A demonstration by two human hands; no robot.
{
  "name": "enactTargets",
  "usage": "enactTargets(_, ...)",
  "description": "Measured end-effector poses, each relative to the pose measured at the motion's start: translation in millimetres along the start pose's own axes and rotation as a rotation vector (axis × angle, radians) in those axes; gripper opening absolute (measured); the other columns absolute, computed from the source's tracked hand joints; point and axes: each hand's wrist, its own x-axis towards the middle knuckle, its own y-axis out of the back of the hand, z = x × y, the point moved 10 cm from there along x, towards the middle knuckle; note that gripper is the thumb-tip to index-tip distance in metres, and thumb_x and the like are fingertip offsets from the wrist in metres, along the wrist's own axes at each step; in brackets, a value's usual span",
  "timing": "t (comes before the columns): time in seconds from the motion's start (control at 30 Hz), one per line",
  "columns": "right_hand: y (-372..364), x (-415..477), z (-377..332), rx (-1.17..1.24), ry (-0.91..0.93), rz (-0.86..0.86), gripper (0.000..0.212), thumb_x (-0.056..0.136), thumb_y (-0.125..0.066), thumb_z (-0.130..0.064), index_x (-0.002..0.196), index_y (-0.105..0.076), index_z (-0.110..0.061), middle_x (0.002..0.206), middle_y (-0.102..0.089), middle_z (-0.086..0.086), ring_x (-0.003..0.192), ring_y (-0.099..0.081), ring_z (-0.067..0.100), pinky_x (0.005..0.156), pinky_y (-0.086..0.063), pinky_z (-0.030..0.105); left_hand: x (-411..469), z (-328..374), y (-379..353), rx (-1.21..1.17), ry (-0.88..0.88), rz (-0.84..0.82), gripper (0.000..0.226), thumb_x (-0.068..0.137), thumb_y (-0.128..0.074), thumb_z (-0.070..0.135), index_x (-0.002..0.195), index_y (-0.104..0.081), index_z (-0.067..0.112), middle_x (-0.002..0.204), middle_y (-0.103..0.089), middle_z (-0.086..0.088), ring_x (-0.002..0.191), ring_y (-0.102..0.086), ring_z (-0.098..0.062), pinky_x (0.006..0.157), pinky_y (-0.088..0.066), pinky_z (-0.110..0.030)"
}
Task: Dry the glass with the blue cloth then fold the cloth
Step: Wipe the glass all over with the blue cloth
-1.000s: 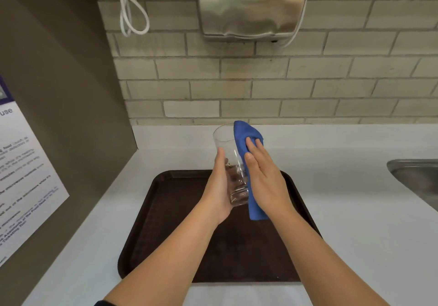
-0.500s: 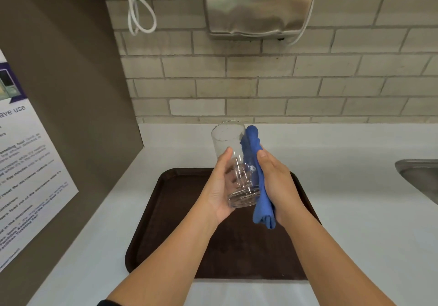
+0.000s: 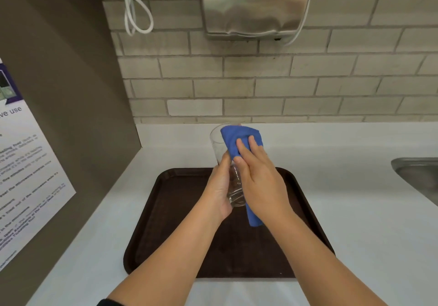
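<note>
A clear drinking glass point(image 3: 217, 145) is held up over the brown tray point(image 3: 175, 211), tilted with its mouth away from me. My left hand point(image 3: 219, 188) grips the glass around its lower half from the left. My right hand point(image 3: 259, 180) presses the blue cloth point(image 3: 237, 139) against the glass's upper right side and rim, fingers spread flat on the cloth. A tail of the cloth hangs below my right palm. The glass's right side is hidden by cloth and hand.
White counter point(image 3: 355, 211) runs under the tray, with a steel sink point(image 3: 419, 175) at the right edge. A brown side panel with a printed notice point(image 3: 26, 175) stands at left. A steel wall dispenser point(image 3: 256, 4) and white cable point(image 3: 135, 9) hang on the brick wall.
My right hand has slid the cloth from the glass's right side up over its rim and front. The left hand keeps its hold; the view has shifted slightly.
</note>
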Motion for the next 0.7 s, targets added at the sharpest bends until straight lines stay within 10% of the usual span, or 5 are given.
enactTargets(0.3, 3.7, 39.7, 29.5, 0.614, -0.220, -0.029, 0.043, 0.096, -0.034, -0.027, 0.138, -0.039, -0.017, 0.143, -0.045, 0.010, 0.130, -0.043, 0.022, 0.109, -0.032, 0.032, -2.9, 0.6, 8.1, 0.070, -0.021, 0.076, 0.096, 0.049, -0.079, 0.061, 0.128, -0.052, 0.015, 0.121, -0.066, -0.017, 0.108, -0.066, -0.032, 0.092, -0.052, -0.050)
enactTargets(0.5, -16.7, 13.0, 52.8, 0.831, -0.437, -0.091, 0.039, 0.096, -0.034, -0.032, 0.105, -0.063, -0.008, 0.089, -0.068, 0.009, 0.073, -0.062, 0.016, 0.065, -0.050, 0.025, 1.1, 19.1, 9.4, 0.142, -0.101, 0.081, 0.073, 0.059, -0.073, 0.060, 0.115, -0.065, 0.014, 0.114, -0.070, -0.015, 0.106, -0.067, -0.030, 0.096, -0.050, -0.049)
enactTargets(0.7, -10.4, -5.3, 56.6, 0.774, -0.374, 0.111, 0.034, 0.096, -0.034, -0.033, 0.112, -0.060, -0.020, 0.118, -0.062, 0.007, 0.097, -0.058, 0.011, 0.080, -0.043, 0.017, 2.9, 20.7, 9.1, 0.222, -0.091, 0.120, 0.068, 0.060, -0.068, 0.064, 0.108, -0.069, 0.016, 0.110, -0.072, -0.013, 0.102, -0.069, -0.027, 0.094, -0.052, -0.044)
